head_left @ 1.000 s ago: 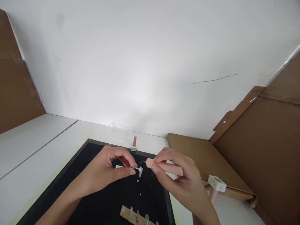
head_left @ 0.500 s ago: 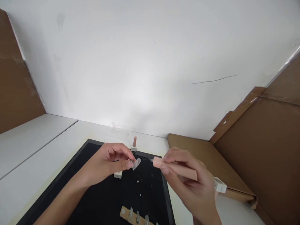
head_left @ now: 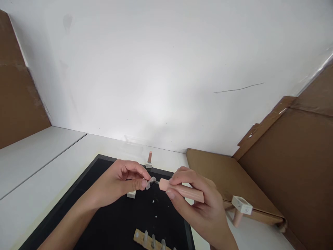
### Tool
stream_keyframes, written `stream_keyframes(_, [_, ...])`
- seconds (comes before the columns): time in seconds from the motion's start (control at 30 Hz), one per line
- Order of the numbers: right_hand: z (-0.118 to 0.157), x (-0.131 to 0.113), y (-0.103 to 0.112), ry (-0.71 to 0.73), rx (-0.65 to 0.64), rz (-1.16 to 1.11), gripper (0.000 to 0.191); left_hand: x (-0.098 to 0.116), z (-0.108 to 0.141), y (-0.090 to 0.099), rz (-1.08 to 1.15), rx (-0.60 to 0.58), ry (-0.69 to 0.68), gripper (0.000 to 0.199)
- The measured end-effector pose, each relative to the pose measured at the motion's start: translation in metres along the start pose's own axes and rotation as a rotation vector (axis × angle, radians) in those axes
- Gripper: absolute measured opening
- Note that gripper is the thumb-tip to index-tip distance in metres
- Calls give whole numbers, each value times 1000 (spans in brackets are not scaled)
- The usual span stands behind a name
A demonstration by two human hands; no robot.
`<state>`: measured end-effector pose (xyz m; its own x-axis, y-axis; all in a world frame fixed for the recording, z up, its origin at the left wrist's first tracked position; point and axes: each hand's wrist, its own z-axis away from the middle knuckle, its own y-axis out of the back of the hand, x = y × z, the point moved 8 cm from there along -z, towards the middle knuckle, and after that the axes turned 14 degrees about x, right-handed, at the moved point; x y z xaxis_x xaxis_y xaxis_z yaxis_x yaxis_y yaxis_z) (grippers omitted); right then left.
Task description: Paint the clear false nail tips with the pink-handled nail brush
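Observation:
Between the thumb and fingers of my left hand (head_left: 127, 178) is a clear false nail (head_left: 149, 184). My right hand (head_left: 199, 205) grips a nail polish brush (head_left: 183, 190) by its long pink cap. The bristles point left and meet the nail, though I cannot make out whether polish is on it. A small white block (head_left: 131, 194) sits on the black mat under my left hand, partly covered by it. Near the bottom of the view, a tan strip (head_left: 140, 237) holds several clear nails standing up.
A nail polish bottle (head_left: 149, 163) with a pink cap stands at the mat's (head_left: 114, 222) far edge. Another pink-capped bottle (head_left: 241, 205) is at the right, by a flat cardboard box (head_left: 221, 170). White crumbs dot the mat. Cardboard walls rise on both sides.
My right hand has moved left, bringing the brush from beside the nail to against it. The bottle at the right shows more fully now. My left hand has stayed in place.

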<state>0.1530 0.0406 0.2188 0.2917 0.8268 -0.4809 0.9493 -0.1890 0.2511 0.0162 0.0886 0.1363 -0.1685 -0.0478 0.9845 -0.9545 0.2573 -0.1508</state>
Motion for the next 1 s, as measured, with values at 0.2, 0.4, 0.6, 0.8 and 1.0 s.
stream_keyframes(0.2, [0,1,3,-2,24,31,16,1,2,0,3,-16,-9,8])
stream_keyframes(0.4, [-1,3,3,6,27,40,16,-1,0,0,-17,-13,-5,9])
stream_keyframes(0.6, [-1,5,4,6,42,85,15,2,2,-1,-10,-10,-8,8])
stream_keyframes(0.8, [-3,4,9,25,75,177,15,3,2,0,-18,3,-10,12])
stream_keyframes(1.0, [-4,4,15,34,113,197,15,3,1,-1,-23,8,-7,12])
